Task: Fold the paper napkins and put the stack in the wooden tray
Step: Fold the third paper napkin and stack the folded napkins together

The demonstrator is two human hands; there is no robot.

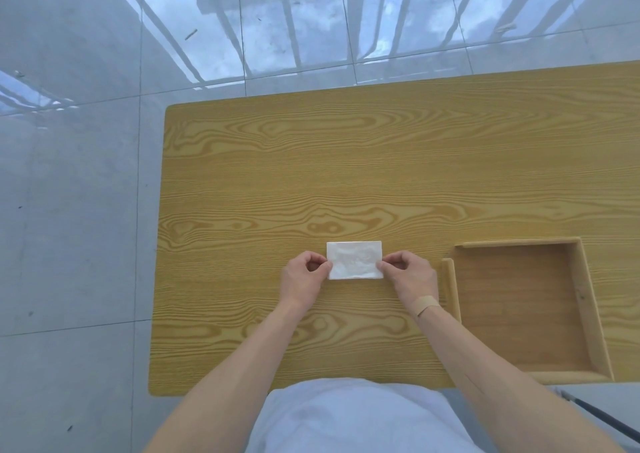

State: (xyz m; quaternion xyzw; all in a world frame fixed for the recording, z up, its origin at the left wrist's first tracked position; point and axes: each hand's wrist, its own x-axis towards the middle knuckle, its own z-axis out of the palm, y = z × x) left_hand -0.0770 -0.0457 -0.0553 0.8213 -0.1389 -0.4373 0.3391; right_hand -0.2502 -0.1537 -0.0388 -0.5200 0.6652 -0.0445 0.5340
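Both hands (304, 272) (410, 272) pinching a white, folded, rectangular napkin (354, 260).

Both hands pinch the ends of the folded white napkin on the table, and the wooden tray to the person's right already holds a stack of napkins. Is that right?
Not quite. In the head view the wooden tray holds nothing yet. The rest stands: the left hand and right hand pinch the ends of the folded white napkin on the table, with the tray to the person's right.

A wood-grain table (311, 162) stands on a glossy tiled floor (69, 210); a folded white napkin (355, 260) lies flat toward its near edge; an empty wooden tray (585, 300) sits at the near right corner.
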